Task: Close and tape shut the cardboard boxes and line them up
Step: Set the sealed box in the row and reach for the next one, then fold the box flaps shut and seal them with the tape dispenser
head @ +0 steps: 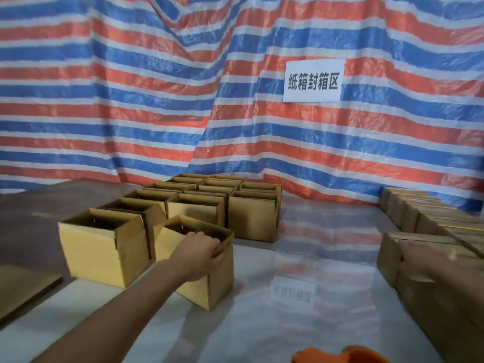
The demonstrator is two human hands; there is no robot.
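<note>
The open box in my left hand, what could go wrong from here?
The left hand pinches the open box by one rim only, and it looks tilted, so it might swing or slip free. It sits close beside the neighbouring box and could knock it. The shiny surface may let it slide.

A broad bare lane of the desk point(314, 271) runs from the near edge back to the striped tarp point(157, 100). It lies between the block of open boxes point(209, 195) on the left and the row of closed boxes point(424, 216) on the right, and a hand can pass there freely. The left hand point(201, 251) grips the rim of the nearest open box point(220, 281). Only a narrow slit separates this box from the neighbouring open box point(104, 252). The block behind is packed tight, with no gaps to reach between. A flat cardboard sheet point(23, 286) covers the near left corner. An orange object point(340, 356) sits at the near edge. The right hand point(429, 263), blurred, lies over the nearest closed box point(390, 258).
</note>
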